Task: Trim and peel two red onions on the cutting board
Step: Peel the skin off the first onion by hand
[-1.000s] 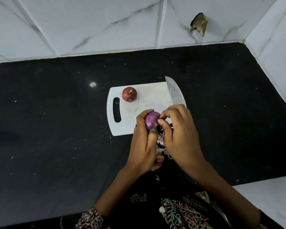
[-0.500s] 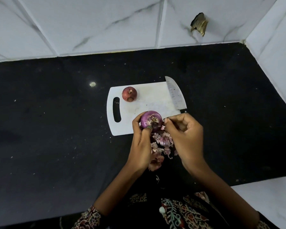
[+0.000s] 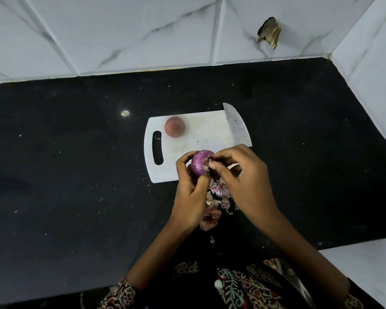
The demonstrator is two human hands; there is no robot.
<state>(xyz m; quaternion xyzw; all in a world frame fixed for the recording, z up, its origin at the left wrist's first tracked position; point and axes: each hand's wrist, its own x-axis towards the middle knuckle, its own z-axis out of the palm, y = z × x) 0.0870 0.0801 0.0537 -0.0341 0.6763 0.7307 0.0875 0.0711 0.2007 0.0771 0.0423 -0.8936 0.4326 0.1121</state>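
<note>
A: Which step is in hand?

B: Peeling of the first onion. The glossy purple, partly skinned round onion (image 3: 200,162) is held just above the near edge of the white plastic cutting board (image 3: 201,134). It is cupped by the left hand (image 3: 191,192), whose fingers and thumb are curled round it. A flap of papery skin at its right side is pinched by the thumb and fingertips of the right hand (image 3: 243,177).

A: And the second onion?

B: The dull red, unpeeled round onion (image 3: 174,126) is left at the far left of the board, beside the handle slot. No work on its skin can be seen; whether its ends are trimmed cannot be told.

A: What lies around them?

B: A broad steel knife blade (image 3: 235,126) is laid along the right edge of the board, its handle hidden by the right hand. A heap of pink and white onion skins (image 3: 216,197) is gathered on the black stone table (image 3: 76,175), near the board and between the wrists.

A: What is called for next?

B: Probably the pinched flap should be pulled away and dropped on the heap, and the onion turned so the remaining dry skin can be found. A firm hold is needed, since the peeled surface looks slippery.
</note>
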